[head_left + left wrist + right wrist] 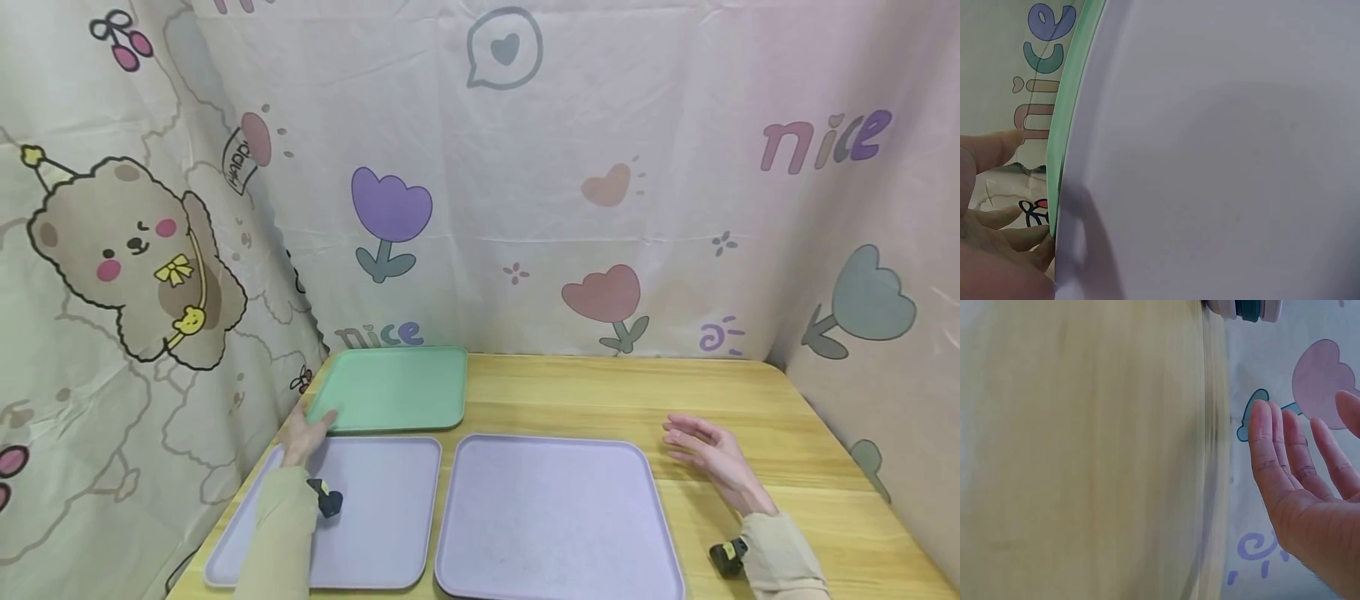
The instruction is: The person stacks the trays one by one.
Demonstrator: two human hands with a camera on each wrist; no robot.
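At the back left lies a green tray [397, 388], with my left hand [303, 435] at its front left corner. In the left wrist view the fingers [1010, 236] reach the green tray's edge, while the thumb stands apart from them. A lilac tray [375, 517] extends under the left forearm, in front of the green one. My right hand [711, 457] is held over the wooden table, right of a second lilac tray [555, 517]. Its fingers are gently bent, the thumb is spread away, and nothing is in it.
The wooden table [817, 467] runs back to a printed curtain [495, 208], which also hangs along the left and right sides. Small black wrist cameras sit beside both sleeves. A banded pink and dark teal object [1247, 309] shows at the top of the right wrist view.
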